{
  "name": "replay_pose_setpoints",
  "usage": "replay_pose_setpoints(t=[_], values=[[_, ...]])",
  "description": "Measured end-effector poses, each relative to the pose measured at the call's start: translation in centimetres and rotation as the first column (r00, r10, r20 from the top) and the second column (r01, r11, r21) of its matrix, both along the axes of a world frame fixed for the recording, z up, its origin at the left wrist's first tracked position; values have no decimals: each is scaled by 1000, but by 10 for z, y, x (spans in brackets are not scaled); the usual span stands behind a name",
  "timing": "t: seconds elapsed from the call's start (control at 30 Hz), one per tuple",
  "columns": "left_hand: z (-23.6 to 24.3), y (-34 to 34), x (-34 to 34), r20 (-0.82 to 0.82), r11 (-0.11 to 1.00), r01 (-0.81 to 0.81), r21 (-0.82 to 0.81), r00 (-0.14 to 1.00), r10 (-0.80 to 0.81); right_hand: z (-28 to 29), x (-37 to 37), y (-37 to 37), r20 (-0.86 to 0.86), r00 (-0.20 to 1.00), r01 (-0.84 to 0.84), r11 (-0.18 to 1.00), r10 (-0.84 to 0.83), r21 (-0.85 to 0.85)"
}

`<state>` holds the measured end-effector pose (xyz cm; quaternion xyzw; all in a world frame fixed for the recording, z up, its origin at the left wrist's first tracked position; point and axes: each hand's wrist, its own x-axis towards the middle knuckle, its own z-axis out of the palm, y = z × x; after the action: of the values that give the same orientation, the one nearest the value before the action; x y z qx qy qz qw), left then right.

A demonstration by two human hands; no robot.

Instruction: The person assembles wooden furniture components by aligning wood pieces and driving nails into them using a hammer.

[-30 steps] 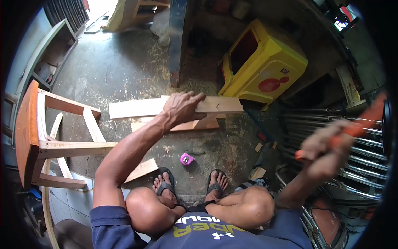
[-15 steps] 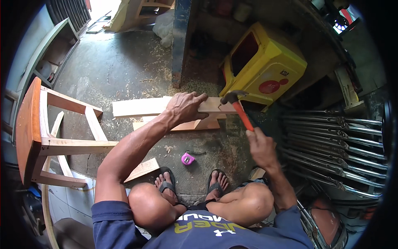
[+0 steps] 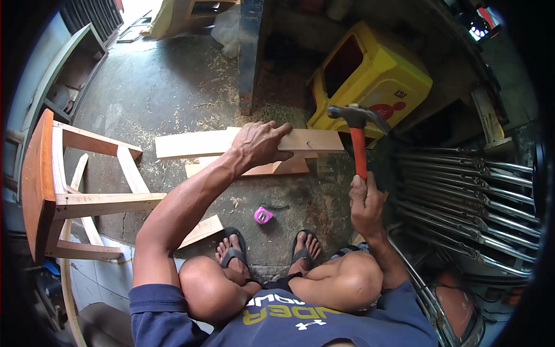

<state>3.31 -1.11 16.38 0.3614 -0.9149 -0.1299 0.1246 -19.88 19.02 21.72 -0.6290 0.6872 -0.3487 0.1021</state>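
My right hand (image 3: 368, 201) is wrapped round the orange handle of a claw hammer (image 3: 359, 147), whose dark metal head is raised at the right. A pale wooden board (image 3: 193, 144) lies crosswise in front of me on other wood pieces. My left hand (image 3: 259, 144) grips it near its middle, thumb along the near edge and fingers over the top. A small nail (image 3: 309, 143) sticks up from the board between my left hand and its right end. The hammer head is apart from both board and nail.
A pink tape measure (image 3: 263, 216) lies on the floor by my feet. At the left is an upturned wooden stool (image 3: 87, 199). A yellow plastic box (image 3: 381, 75) stands beyond the hammer, and stacked chrome frames (image 3: 474, 202) fill the right. A blue post (image 3: 250, 58) rises behind the board.
The hammer has lifted off the nail area, moving right and turning more upright in my right hand. My left hand stays on the board, which now lies flatter to view.
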Motion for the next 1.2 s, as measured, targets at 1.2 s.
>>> replay_pose_setpoints(t=[1.2], values=[[1,3,-1,15,1000,30,6,999,-30,4,9,13,57,993,92,980,-104,178]])
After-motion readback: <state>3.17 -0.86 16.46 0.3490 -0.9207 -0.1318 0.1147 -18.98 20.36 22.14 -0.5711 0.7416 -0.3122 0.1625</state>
